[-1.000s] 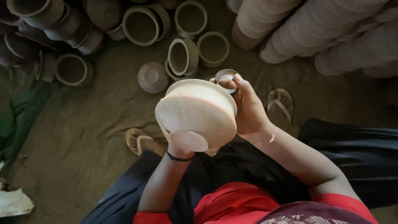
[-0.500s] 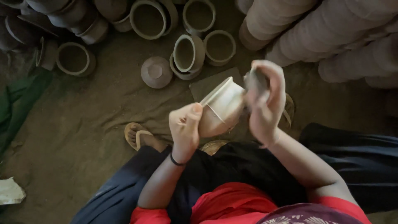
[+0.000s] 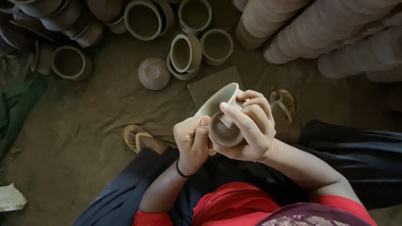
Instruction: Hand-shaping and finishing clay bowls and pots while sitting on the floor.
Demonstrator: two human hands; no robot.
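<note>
I hold a pale clay bowl (image 3: 218, 101) tilted on its side above my lap, with its mouth facing up and left. My left hand (image 3: 191, 143) grips its lower part from the left, thumb up against the wall. My right hand (image 3: 252, 130) curls over the rim from the right. It also presses a small round brown clay cup (image 3: 225, 133) against the bowl. Something small and shiny lies in the cup. Both hands touch each other around the bowl.
Several open clay pots (image 3: 144, 19) stand on the dirt floor at the top. One bowl (image 3: 154, 73) lies upside down. Stacks of nested bowls (image 3: 326, 29) fill the upper right. A flat slab (image 3: 211, 84), sandalled feet (image 3: 136, 137), green cloth (image 3: 19, 109) and a white scrap (image 3: 10, 197) lie around.
The bowl turned from base-up facing me to lying on its side and came down closer. My right hand with the small cup moved from behind the bowl to its front.
</note>
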